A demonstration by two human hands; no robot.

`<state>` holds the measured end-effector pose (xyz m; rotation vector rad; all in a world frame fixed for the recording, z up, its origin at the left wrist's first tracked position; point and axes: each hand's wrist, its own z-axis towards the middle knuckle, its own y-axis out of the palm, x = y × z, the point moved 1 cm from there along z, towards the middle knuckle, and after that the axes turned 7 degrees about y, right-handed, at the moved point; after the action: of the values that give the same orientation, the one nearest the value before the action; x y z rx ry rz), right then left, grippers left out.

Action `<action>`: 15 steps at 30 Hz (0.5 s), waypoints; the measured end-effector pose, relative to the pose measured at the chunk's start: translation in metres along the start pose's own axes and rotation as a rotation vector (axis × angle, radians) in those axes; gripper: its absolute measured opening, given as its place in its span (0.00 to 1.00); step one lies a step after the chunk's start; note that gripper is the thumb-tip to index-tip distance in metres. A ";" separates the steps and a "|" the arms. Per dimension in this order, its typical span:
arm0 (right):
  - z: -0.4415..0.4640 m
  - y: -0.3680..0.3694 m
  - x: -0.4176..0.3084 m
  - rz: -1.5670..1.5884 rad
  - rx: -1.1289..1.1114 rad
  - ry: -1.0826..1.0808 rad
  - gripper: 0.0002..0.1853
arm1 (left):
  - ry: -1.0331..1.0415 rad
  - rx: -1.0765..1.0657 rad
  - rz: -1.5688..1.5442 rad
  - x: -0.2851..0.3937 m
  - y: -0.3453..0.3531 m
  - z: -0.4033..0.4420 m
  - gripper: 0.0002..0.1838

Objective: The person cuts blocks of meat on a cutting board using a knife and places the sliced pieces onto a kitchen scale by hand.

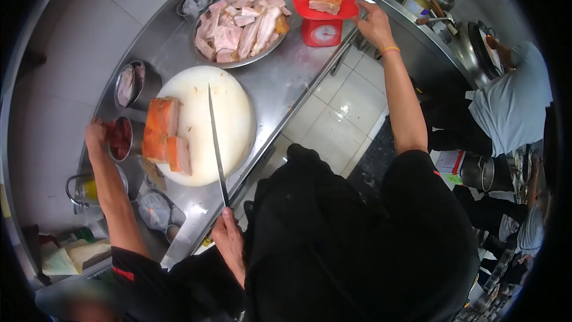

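Observation:
My left hand (228, 238) is closed around the handle of a long knife (214, 128), whose blade lies over a round white cutting board (232, 107). Roasted meat (159, 128) with orange skin sits on the board's left part, one smaller piece beside the larger one. At the upper right, my right hand (370, 22) has its fingers apart at the right rim of the red scale's tray (301, 5); whether they grip it is hard to see. A block of meat (325, 1) rests in that tray, above the scale's dial (324, 35).
A co-worker's hand (96, 135) reaches to a metal pot of dark red pieces (121, 138) at left. A large bowl of cut meat (241, 27) stands behind the board. Another person (506, 107) is at the right by a wok. The steel counter (280, 92) curves ahead.

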<state>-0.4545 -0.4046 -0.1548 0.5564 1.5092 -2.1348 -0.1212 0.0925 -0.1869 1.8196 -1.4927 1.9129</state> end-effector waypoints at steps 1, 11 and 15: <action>-0.007 -0.001 0.003 0.015 0.016 0.001 0.29 | 0.014 0.001 0.015 -0.002 -0.004 0.000 0.31; -0.016 0.004 -0.030 0.001 0.014 -0.036 0.35 | 0.062 0.002 -0.003 -0.021 -0.020 -0.003 0.29; 0.025 0.022 -0.041 -0.090 0.000 -0.141 0.39 | -0.024 -0.003 -0.149 -0.039 -0.014 0.013 0.29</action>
<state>-0.4097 -0.4288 -0.1406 0.3351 1.4820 -2.1918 -0.0922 0.1104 -0.2132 1.8999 -1.3242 1.8250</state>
